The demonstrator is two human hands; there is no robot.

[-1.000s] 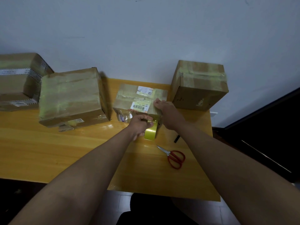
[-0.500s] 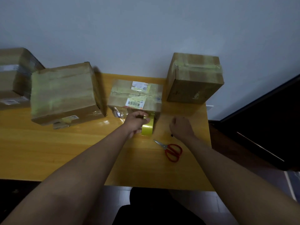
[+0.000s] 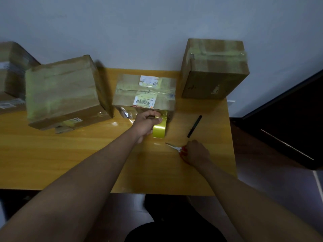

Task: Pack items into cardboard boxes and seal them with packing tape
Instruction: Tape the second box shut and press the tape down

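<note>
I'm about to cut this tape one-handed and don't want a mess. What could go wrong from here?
1. The right hand covers the red scissors handles while the blades lie flat on the table; a hurried pickup could be clumsy.
2. The left hand holds the tape roll against the middle box. If it slackens, the strip may wrinkle or stick to itself.
3. Cutting towards the left fingers risks a nick.

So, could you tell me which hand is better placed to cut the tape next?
Right. The right hand already rests on the scissors, while the left hand grips the tape roll against the middle box.
</note>
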